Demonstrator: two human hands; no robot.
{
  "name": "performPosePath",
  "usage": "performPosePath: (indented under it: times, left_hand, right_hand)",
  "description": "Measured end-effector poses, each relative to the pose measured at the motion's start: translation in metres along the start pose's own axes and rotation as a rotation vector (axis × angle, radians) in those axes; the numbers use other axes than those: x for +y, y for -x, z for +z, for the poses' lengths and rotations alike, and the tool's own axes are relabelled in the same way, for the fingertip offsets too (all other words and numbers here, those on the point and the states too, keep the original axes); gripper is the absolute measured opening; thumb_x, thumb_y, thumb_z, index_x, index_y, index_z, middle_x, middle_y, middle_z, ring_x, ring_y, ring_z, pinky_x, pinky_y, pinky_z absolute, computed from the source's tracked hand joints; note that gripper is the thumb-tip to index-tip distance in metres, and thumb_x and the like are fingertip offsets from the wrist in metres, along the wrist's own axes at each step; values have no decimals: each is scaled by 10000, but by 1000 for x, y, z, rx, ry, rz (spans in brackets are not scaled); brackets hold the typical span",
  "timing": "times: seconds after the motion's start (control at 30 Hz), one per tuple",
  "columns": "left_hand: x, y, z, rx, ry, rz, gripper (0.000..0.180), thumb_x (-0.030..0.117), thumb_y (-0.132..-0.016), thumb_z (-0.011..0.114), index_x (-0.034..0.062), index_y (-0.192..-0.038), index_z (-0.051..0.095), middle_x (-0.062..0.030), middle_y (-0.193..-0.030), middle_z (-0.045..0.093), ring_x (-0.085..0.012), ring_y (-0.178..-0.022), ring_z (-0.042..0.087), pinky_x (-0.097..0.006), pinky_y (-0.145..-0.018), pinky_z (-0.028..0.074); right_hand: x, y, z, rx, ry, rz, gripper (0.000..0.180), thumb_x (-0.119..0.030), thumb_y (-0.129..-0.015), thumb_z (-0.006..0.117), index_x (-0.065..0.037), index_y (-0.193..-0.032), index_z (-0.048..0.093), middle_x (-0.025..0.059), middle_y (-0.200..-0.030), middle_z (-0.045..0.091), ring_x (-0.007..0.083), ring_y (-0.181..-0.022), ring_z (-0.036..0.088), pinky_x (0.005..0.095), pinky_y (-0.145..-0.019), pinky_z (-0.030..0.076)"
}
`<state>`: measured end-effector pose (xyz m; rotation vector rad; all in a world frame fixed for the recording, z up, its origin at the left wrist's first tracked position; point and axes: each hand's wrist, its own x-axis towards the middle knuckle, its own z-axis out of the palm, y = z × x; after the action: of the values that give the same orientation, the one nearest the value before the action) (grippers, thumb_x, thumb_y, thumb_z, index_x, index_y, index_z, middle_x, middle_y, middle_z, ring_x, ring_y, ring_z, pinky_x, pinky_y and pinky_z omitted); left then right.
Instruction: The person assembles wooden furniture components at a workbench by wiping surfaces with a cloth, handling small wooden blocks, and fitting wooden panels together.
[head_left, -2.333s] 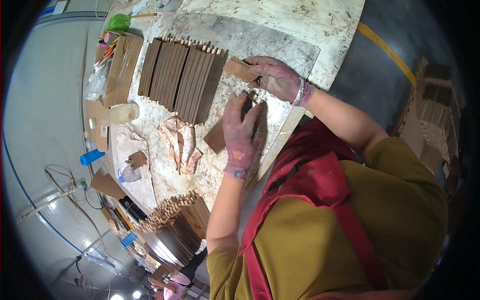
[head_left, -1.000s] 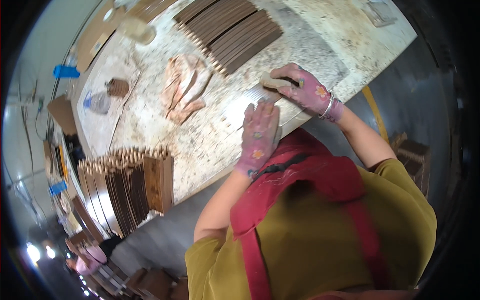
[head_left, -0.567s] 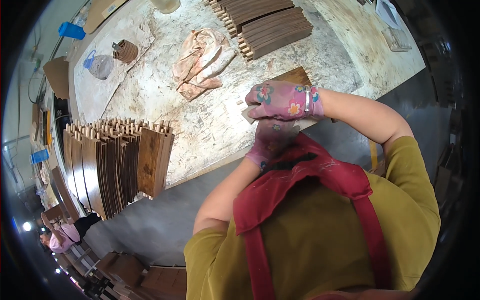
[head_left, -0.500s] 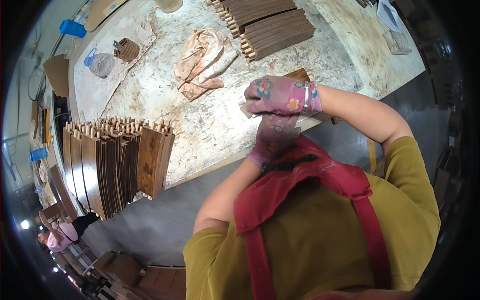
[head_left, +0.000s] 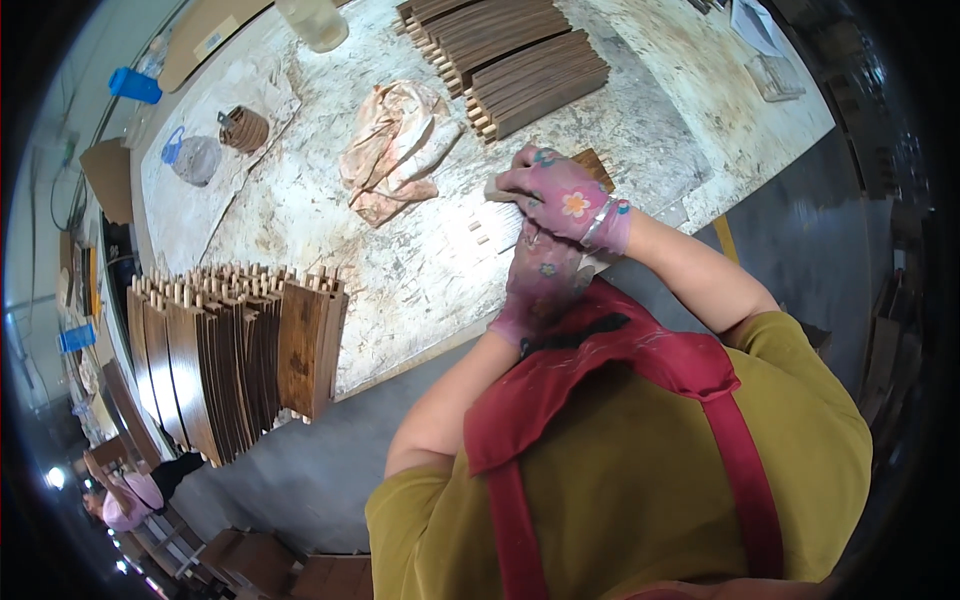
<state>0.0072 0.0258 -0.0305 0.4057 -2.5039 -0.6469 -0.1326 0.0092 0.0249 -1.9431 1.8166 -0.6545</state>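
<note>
My right hand (head_left: 565, 198), in a pink flowered glove, is closed around a small grey pad-like block (head_left: 497, 190), its kind unclear. It rests over a brown wooden slat (head_left: 594, 166), most of which the gloves hide. Two light dowel pegs (head_left: 478, 233) show beside the other end of the hands, amid a bright glare. My left hand (head_left: 540, 272), gloved alike, lies nearer my body and grips the slat's near side. Its fingertips are largely covered by my right hand.
A crumpled stained rag (head_left: 395, 155) lies beyond my hands. Dowelled dark slats (head_left: 540, 85) are stacked at the back; more slats (head_left: 225, 360) stand at the left table edge. A clear jar (head_left: 318, 25) and a brown ringed container (head_left: 243, 128) sit farther off. A person (head_left: 130, 500) is at far left.
My right hand has shifted away from the peg end, with the grey block, so the two pegs now show. My left hand stays close beside it. The whole view has tilted slightly.
</note>
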Motion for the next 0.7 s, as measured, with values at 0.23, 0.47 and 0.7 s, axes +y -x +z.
performPosePath:
  times: [0.23,0.47,0.7]
  left_hand:
    - [1,-2,-1,-36,-141,61,611,297,-703,748,45,-1233,574,-150,-1342,517,-349,-1271,471,-493,-1045,380]
    - [2,-33,-39,-185,-136,-8,506,249,-836,690,66,-1292,570,-147,-1369,518,-351,-1278,466,-486,-1038,383]
    - [-13,-35,-29,-200,-282,80,479,154,-845,641,88,-1315,576,-140,-1363,534,-354,-1290,471,-501,-1044,378]
  right_hand:
    - [58,49,-37,211,110,211,299,-70,-827,645,-110,-1122,673,146,-1089,588,349,-973,595,420,-831,496]
    - [87,79,-56,438,-358,437,321,-146,-850,632,-43,-1152,665,176,-1110,642,341,-1059,619,392,-945,485]
    - [75,76,-34,441,-379,470,351,-182,-874,658,-19,-1184,651,167,-1137,634,301,-1099,604,362,-980,463]
